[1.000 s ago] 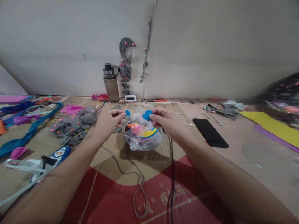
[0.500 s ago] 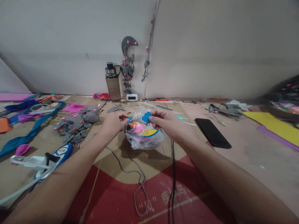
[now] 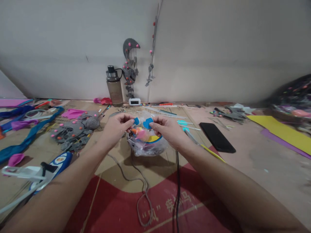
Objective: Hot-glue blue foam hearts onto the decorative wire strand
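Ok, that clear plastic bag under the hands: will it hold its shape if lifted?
Probably not: the clear plastic bag looks thin and crumpled, so likely floppy. The small coloured pieces inside suggest it is light and its load may shift.

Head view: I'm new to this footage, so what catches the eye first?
At centre, the left hand pinches a small blue piece and the right hand a larger blue piece, just above a clear bag of colourful scraps. A black phone lies to their right.
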The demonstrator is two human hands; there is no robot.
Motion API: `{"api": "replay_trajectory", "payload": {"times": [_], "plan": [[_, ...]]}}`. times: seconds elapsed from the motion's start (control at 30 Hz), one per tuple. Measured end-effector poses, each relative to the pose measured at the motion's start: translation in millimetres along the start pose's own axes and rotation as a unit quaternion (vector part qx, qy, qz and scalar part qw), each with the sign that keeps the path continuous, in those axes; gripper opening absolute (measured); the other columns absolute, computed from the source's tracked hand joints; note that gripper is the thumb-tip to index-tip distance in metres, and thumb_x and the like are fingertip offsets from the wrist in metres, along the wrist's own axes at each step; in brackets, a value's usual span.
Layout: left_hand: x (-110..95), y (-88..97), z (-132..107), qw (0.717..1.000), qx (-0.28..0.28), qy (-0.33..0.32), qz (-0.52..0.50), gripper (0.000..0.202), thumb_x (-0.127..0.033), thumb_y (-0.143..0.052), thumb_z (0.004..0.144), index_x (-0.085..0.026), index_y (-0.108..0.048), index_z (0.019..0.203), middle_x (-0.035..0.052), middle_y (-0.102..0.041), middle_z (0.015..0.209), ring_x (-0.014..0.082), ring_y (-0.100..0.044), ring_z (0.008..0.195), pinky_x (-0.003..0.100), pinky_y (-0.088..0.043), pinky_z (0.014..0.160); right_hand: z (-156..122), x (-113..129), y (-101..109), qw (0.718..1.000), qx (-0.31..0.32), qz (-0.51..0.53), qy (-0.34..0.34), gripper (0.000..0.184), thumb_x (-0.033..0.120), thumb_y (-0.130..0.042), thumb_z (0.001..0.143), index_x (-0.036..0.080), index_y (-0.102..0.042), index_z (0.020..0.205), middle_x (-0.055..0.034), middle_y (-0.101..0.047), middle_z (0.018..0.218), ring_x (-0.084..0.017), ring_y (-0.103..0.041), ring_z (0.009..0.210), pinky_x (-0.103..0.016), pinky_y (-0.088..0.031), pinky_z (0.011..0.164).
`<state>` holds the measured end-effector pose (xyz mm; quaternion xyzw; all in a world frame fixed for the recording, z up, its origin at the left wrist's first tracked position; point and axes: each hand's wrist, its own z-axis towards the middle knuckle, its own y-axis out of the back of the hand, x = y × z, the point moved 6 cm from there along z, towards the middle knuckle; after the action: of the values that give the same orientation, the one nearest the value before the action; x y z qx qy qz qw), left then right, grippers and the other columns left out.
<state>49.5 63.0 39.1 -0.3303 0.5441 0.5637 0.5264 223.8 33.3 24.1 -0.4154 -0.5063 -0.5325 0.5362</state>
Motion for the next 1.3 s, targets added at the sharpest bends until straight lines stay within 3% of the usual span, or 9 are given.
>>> {"api": "replay_trajectory", "payload": {"times": [0.23,0.4,0.73,1.0,1.3], "plan": [[0,-22.6,-11,0.993,0.045,0.05,-0.094,0.019,-0.029,-0.069,0.072,-0.015,-0.058,0.077,0.0031,-0.067,0.06,0.0099,-0.057,0.045,0.02,-0.043,0.045,-2,0,-3,1.0,-0.018,-0.008,0.016,0.016,0.034,-0.062,0.073,0.019,-0.057,0.071,0.0051,-0.05,0.06,-0.008,-0.042,0.052,-0.025,-0.035,0.053],[-4,-31.8,-15,0.976,0.072,0.081,-0.189,0.022,-0.027,-0.072,0.07,-0.013,-0.059,0.083,0.0043,-0.069,0.066,0.0122,-0.064,0.057,0.022,-0.051,0.055,-3,3,-2,0.999,-0.026,-0.026,0.029,0.018,0.035,-0.063,0.074,0.018,-0.056,0.071,0.0044,-0.051,0.063,-0.008,-0.043,0.054,-0.025,-0.037,0.055],[1,-25.1,-12,0.979,0.037,0.084,-0.184,0.025,-0.031,-0.076,0.066,-0.013,-0.061,0.075,0.0032,-0.067,0.061,0.0098,-0.059,0.051,0.02,-0.045,0.051,-3,1,-3,0.999,-0.02,-0.029,0.01,0.013,0.032,-0.06,0.076,0.019,-0.064,0.079,0.0029,-0.055,0.065,-0.008,-0.044,0.054,-0.024,-0.038,0.053],[6,-23.6,-11,0.978,0.032,0.08,-0.191,0.025,-0.029,-0.076,0.066,-0.014,-0.059,0.075,0.0042,-0.069,0.064,0.0098,-0.06,0.052,0.02,-0.045,0.052,-4,4,-4,0.999,-0.032,0.005,0.02,0.014,0.03,-0.065,0.072,0.019,-0.055,0.072,0.0051,-0.052,0.062,-0.007,-0.044,0.052,-0.023,-0.037,0.051],[3,-27.6,-15,0.975,0.05,0.07,-0.207,0.026,-0.028,-0.077,0.066,-0.014,-0.058,0.074,0.0053,-0.07,0.067,0.0094,-0.06,0.053,0.02,-0.047,0.053,-4,2,-1,0.998,-0.056,-0.026,0.019,0.017,0.031,-0.065,0.072,0.019,-0.053,0.069,0.0058,-0.052,0.057,-0.008,-0.046,0.049,-0.024,-0.039,0.051]]}}
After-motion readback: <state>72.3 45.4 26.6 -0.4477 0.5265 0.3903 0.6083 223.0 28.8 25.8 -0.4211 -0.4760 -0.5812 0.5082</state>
